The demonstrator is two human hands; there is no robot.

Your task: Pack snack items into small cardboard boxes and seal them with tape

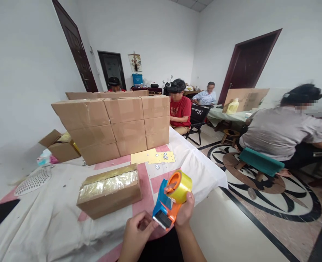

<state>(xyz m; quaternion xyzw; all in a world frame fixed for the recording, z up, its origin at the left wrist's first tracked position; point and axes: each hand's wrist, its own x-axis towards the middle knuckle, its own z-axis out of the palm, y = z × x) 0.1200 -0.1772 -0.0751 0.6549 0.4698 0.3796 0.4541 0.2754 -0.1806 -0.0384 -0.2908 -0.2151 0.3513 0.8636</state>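
My right hand [186,211] is closed around a blue and orange tape dispenser [161,209], tilted just past the table's front edge. A thick roll of yellow tape [185,187] sits on its orange hub. At the dispenser's cutting end, my left hand [141,226] pinches with thumb and forefinger; whether it grips the tape's end or the dispenser's edge is too small to make out. Beyond my left hand rests a cardboard box [112,200], its top flap parted and shiny clear-wrapped contents showing along the top.
Stacked closed cartons [128,127] form a wall across the table's far side. A yellow sheet [152,156] with small stickers lies before them. An open carton [64,147] and a white perforated piece [32,181] are at left. Co-workers sit beyond the stack and at right, near a green stool [260,162].
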